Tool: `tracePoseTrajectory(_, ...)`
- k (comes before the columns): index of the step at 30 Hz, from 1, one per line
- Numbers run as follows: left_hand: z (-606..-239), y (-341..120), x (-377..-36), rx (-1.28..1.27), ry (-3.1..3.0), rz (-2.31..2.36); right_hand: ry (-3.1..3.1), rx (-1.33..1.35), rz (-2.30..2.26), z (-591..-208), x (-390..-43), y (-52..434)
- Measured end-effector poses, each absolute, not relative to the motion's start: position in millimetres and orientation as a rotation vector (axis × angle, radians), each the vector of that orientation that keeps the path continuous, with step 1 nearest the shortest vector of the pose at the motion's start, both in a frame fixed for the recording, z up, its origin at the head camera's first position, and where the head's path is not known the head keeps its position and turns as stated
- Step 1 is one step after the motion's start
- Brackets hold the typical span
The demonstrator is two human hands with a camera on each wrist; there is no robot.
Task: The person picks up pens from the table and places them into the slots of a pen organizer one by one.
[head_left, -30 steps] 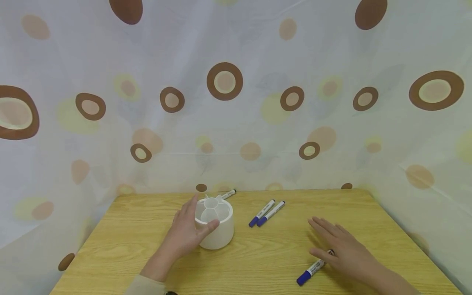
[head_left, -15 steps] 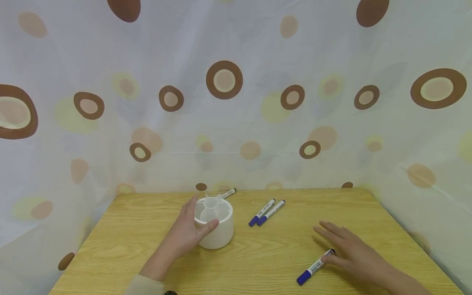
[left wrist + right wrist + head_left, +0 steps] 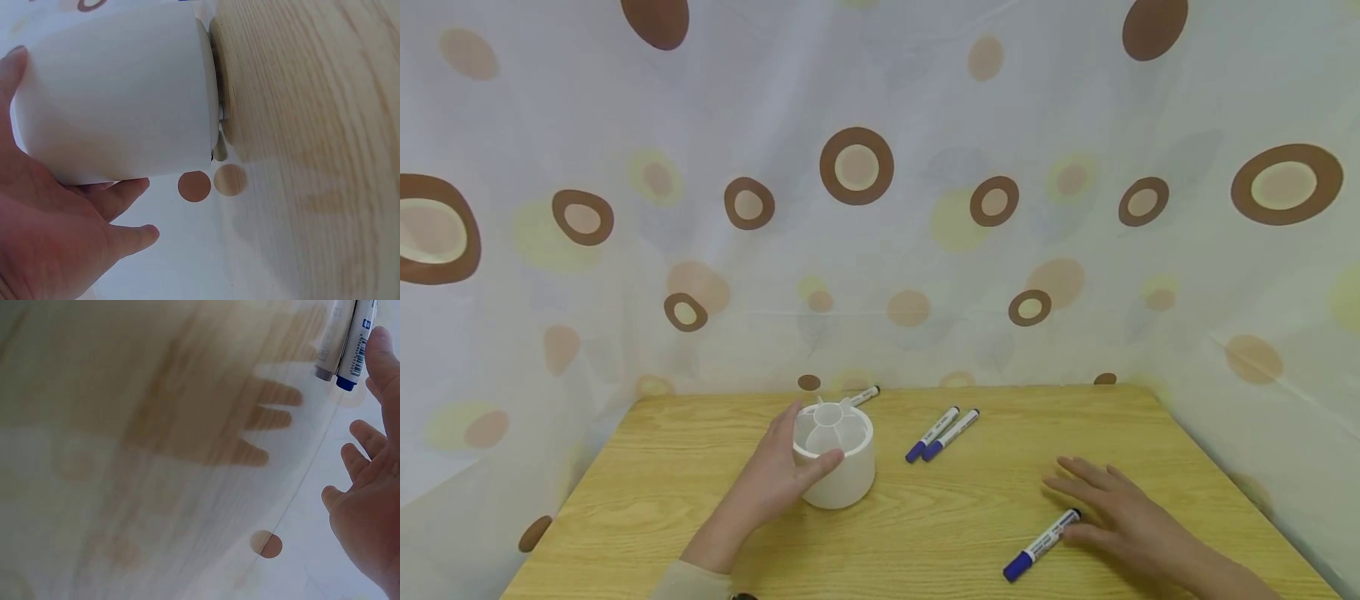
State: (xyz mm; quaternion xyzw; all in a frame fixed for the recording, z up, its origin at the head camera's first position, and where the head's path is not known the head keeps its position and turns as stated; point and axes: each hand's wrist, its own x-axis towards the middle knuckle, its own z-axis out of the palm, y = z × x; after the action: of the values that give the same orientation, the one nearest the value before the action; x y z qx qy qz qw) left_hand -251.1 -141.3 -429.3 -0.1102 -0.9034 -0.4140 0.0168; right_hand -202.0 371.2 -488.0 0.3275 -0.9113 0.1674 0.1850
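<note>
A white round desk organizer (image 3: 847, 477) with inner dividers stands upright at the left middle of the table. My left hand (image 3: 778, 477) holds it from the left, thumb over the near rim and fingers on the far side. The left wrist view shows the organizer's smooth side wall (image 3: 119, 94) beside the hand (image 3: 56, 231). At the right front lies a marker (image 3: 1042, 545) with a blue cap. My right hand (image 3: 1131, 517) hovers just right of it, fingers extended, the thumb close to its dark end. In the right wrist view the marker (image 3: 357, 353) is near the thumb.
Two more blue-capped markers (image 3: 931, 434) lie side by side right of the organizer. Another marker (image 3: 865, 396) lies behind the organizer, partly hidden by it. A patterned curtain (image 3: 910, 250) rises at the back and sides of the wooden table (image 3: 880, 554).
My right hand has shifted slightly right and toward me, uncovering more of the marker's dark end. The left hand and the organizer stay in place.
</note>
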Motion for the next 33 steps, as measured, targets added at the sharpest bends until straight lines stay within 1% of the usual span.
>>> tracePoseTrajectory(7,-429.7,-142.1,-252.3,-0.35,-2.805,-1.274,-2.562,0.945,0.515,-491.1,-206.1,376.7)
tracePoseTrajectory(21,-431.1,-142.4,-255.0,-0.376,-2.792,-1.251,-2.638,0.9,0.599,-490.3,-208.5,374.1)
tracePoseTrajectory(28,-430.6,-142.6,-254.4,-0.371,-2.788,-1.275,-2.734,0.886,0.555,-487.7,-209.8,374.2)
tracePoseTrajectory(33,-431.8,-142.0,-254.9,-0.378,-2.786,-1.263,-2.669,0.904,0.536,-487.2,-212.0,373.3)
